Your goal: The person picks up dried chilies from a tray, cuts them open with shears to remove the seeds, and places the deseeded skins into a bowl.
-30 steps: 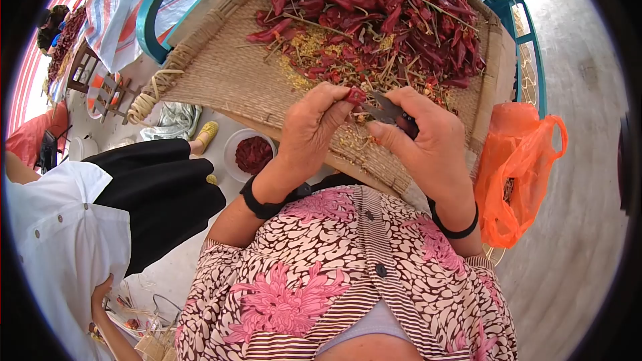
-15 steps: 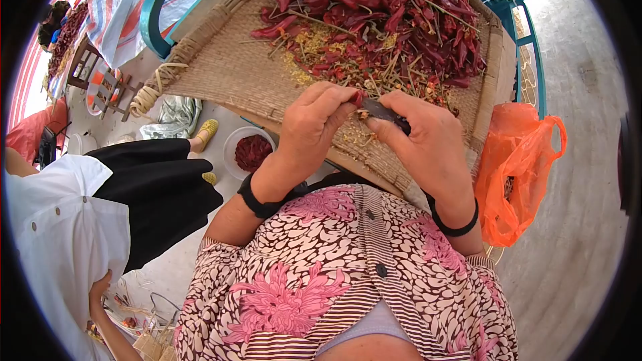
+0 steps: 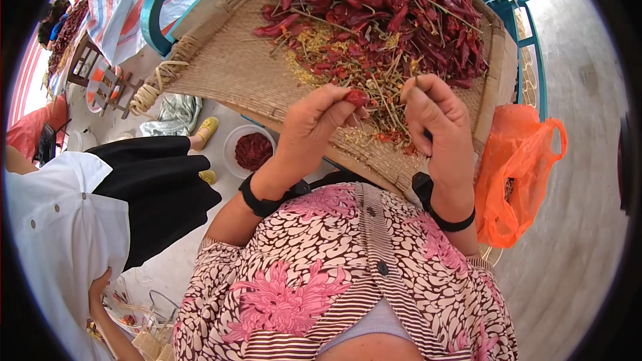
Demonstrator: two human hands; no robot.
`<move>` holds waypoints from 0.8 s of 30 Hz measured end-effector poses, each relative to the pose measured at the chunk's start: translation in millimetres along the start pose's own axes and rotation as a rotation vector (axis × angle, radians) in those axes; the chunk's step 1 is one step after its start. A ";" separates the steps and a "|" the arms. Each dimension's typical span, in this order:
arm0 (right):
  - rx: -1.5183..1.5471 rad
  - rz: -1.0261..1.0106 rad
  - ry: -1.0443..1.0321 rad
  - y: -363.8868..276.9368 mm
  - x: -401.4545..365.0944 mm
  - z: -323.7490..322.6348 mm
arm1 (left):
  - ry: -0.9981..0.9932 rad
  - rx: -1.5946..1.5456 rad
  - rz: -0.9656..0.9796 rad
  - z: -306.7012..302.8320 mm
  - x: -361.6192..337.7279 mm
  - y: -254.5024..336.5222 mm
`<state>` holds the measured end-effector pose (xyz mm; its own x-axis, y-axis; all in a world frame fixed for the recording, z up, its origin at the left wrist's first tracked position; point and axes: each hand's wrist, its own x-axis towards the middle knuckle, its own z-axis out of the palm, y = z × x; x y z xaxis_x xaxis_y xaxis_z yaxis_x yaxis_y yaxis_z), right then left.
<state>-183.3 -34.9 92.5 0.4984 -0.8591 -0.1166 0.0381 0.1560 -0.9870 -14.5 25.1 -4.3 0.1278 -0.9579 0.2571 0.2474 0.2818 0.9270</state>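
Note:
My left hand (image 3: 314, 117) pinches a red dried chili pepper (image 3: 356, 98) between thumb and fingers, above the near edge of a woven tray (image 3: 227, 70). To its right, my right hand (image 3: 438, 117) is closed, thumb against fingertips, with a thin stem (image 3: 417, 81) showing at the pinch. A small dark tool (image 3: 427, 135) is partly visible within its curled fingers; its shape is mostly hidden. Beyond both hands lies a heap of dried red chilies (image 3: 381, 0). Loose stems, yellow seeds (image 3: 314, 40) and red scraps lie on the near side of the heap.
A white bowl of red chili pieces (image 3: 253, 152) stands on the floor left of the tray. An orange plastic bag (image 3: 511, 174) hangs at the right. Teal metal framing (image 3: 155, 20) surrounds the tray. Another person in a white shirt (image 3: 67, 227) stands close on the left.
My hands have drawn apart; earlier they met at the chili with the dark tool against it. My right hand has turned upward, and the tool now shows less.

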 end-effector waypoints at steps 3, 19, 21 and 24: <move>0.010 0.225 -0.071 2.9 4.9 -13.9 | -0.007 0.021 -0.003 -3.1 2.4 3.2; -1.256 0.285 0.227 34.7 -46.6 -60.0 | -0.443 0.821 -0.746 -158.9 -105.6 -33.7; -1.301 0.280 0.215 35.6 -49.8 -65.5 | -0.435 0.892 -0.778 -186.7 -118.7 -75.8; -1.388 0.249 0.203 39.9 -53.4 -72.7 | -0.444 1.017 -0.767 -221.7 -136.1 -134.5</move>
<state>-271.3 -18.3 51.3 0.2305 -0.9529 -0.1968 -0.9556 -0.1836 -0.2306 147.8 129.7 -224.5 -0.0877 -0.8454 -0.5268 -0.7248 -0.3086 0.6159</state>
